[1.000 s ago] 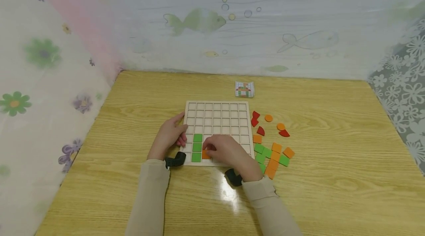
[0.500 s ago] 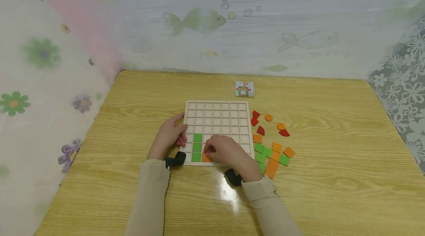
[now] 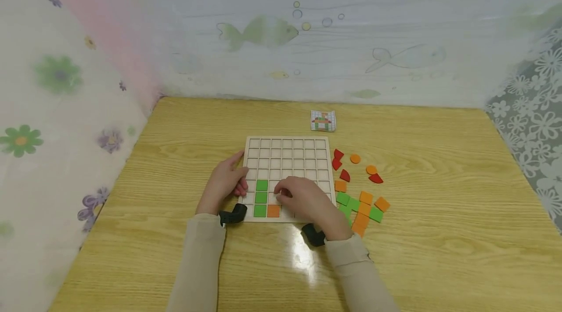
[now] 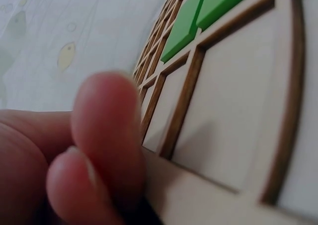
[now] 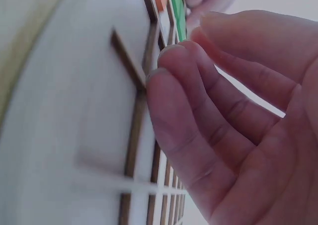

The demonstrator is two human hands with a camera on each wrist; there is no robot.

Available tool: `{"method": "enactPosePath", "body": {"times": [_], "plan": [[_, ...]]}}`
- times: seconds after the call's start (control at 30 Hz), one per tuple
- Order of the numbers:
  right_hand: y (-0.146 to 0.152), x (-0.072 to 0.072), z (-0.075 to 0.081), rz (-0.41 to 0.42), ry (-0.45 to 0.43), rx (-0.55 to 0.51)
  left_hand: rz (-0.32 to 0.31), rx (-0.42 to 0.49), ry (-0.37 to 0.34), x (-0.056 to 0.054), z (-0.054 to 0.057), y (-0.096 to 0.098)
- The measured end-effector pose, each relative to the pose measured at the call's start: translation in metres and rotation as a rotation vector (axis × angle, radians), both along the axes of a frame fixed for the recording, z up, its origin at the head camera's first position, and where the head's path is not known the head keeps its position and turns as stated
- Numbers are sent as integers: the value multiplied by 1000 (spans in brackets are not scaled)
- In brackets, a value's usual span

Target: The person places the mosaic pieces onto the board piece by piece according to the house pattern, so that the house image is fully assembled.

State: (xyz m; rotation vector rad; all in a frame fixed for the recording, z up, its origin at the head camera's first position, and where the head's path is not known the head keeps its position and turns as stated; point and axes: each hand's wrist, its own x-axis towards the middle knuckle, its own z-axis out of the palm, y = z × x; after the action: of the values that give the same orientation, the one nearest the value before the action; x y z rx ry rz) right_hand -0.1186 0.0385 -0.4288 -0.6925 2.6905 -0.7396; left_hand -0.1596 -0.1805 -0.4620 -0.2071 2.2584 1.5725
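Observation:
A wooden grid board (image 3: 287, 151) lies on the table. Three green square tiles (image 3: 261, 197) fill a column of its cells at the lower left, and an orange square tile (image 3: 273, 211) lies in the bottom-row cell to their right. My left hand (image 3: 225, 179) rests at the board's left edge, its thumb touching the rim; in the left wrist view, bent fingertips (image 4: 107, 115) are close beside that edge. My right hand (image 3: 303, 199) hovers over the lower cells with loosely bent fingers (image 5: 171, 106). Nothing shows between its thumb and fingertips, and it hides several cells.
Right of the board lie loose orange square tiles (image 3: 366, 197), green square tiles (image 3: 375, 214), red quarter-round pieces (image 3: 345, 175) and orange discs (image 3: 355, 158). A small pattern card (image 3: 323, 121) lies behind the board. Patterned walls border the table (image 3: 439, 165).
My right hand has let go of the orange tile and moved slightly up and to the right, leaving the tile in its cell. The left hand stays at the board's edge.

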Motion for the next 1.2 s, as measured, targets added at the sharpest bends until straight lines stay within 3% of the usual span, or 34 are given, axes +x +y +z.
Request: {"method": "enactPosePath", "body": {"times": [0.43,0.73,1.2], "plan": [[26,-10,0,-98,13,-32,42,11,-7,2,2,2],[52,-14,0,-173,-25,-63,20,-8,22,3,0,1],[98,-19,2,-259,-89,-89,42,-15,13,4,2,4]]}}
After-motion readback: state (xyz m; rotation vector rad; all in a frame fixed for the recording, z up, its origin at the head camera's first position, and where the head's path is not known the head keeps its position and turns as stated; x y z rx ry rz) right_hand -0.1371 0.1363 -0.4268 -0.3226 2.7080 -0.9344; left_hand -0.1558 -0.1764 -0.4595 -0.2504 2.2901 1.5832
